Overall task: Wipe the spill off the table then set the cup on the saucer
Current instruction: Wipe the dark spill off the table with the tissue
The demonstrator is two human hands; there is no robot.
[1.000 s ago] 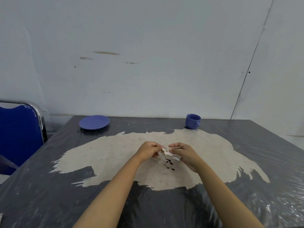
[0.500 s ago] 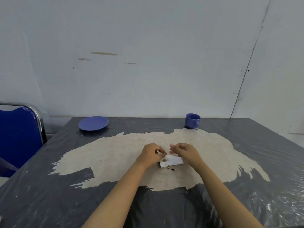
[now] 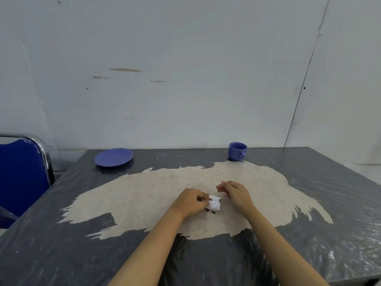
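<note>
A small white tissue (image 3: pixel 214 204) lies on the table's worn pale patch, over a dark spill (image 3: pixel 210 211) whose specks show at its near edge. My left hand (image 3: pixel 190 201) pinches the tissue's left edge against the table. My right hand (image 3: pixel 234 192) hovers just right of the tissue, fingers loosely curled, holding nothing. A blue saucer (image 3: pixel 113 157) sits at the far left of the table. A blue cup (image 3: pixel 237 151) stands upright at the far right, its handle towards me.
The table (image 3: pixel 61 254) is dark and covered with shiny plastic film, set against a white wall. A blue chair with a chrome frame (image 3: pixel 22 174) stands at the table's left side.
The tissue, held crumpled between both hands above the spill, has been spread and laid down on it. My right hand has let go and drawn back to the right.
</note>
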